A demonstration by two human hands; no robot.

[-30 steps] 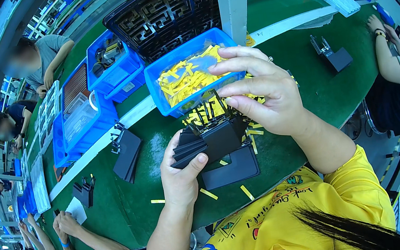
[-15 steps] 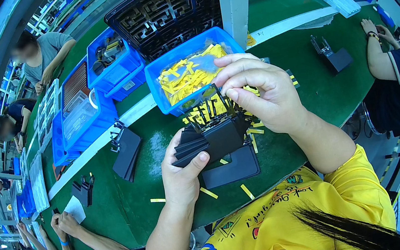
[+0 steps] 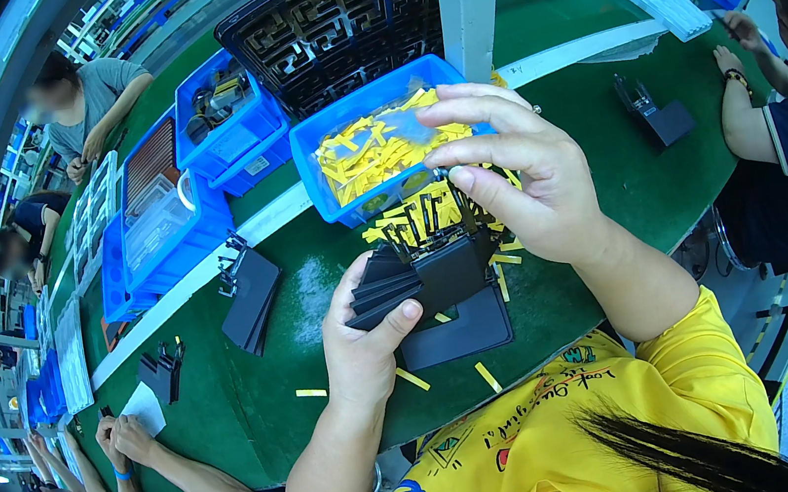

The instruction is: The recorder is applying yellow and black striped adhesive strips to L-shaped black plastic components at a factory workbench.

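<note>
My left hand (image 3: 364,347) grips a fanned stack of flat black plastic parts (image 3: 423,277) and holds it just above the green table (image 3: 264,392). My right hand (image 3: 517,178) hovers over the stack's top edge with thumb and fingers pinched near the black prongs (image 3: 430,213); whether a yellow strip sits between the fingertips I cannot tell. Right behind it stands a blue bin (image 3: 326,145) full of yellow strips (image 3: 371,149). Another black part (image 3: 457,333) lies flat under the stack.
Loose yellow strips (image 3: 412,379) dot the table. Black parts (image 3: 248,287) lie at the left, another black fixture (image 3: 656,117) at the right. Blue bins (image 3: 163,227) and a black lattice tray (image 3: 335,25) stand behind. Other people sit left, right and lower left.
My right hand has shifted slightly down and closer to the stack's top edge. The left hand and the stack stay where they were.
</note>
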